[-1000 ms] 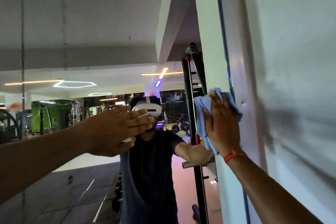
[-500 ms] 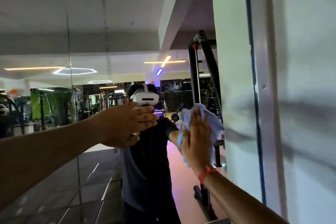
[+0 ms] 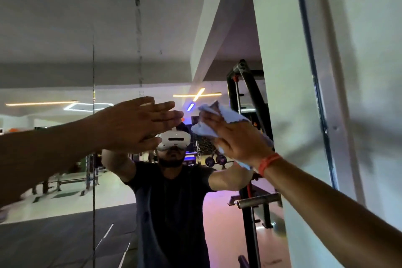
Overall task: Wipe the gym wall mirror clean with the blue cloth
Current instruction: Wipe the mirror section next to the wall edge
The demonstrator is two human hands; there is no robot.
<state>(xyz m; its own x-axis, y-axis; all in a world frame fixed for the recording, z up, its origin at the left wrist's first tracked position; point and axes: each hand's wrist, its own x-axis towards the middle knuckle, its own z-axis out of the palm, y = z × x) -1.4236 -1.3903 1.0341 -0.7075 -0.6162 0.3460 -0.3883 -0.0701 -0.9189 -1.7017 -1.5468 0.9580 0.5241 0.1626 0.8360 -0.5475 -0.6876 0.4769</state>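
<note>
Right hand (image 3: 237,139) flat, fingers straight, pressing blue cloth (image 3: 208,128) against mirror (image 3: 65,28); cloth bunches past fingertips (soft, light, slips easily). Palm centred keeps it best. Left hand (image 3: 134,124) flat, holds nothing.

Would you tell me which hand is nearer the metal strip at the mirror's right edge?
Right. The right hand presses the blue cloth left of the metal strip; the left hand lies further left.
</note>
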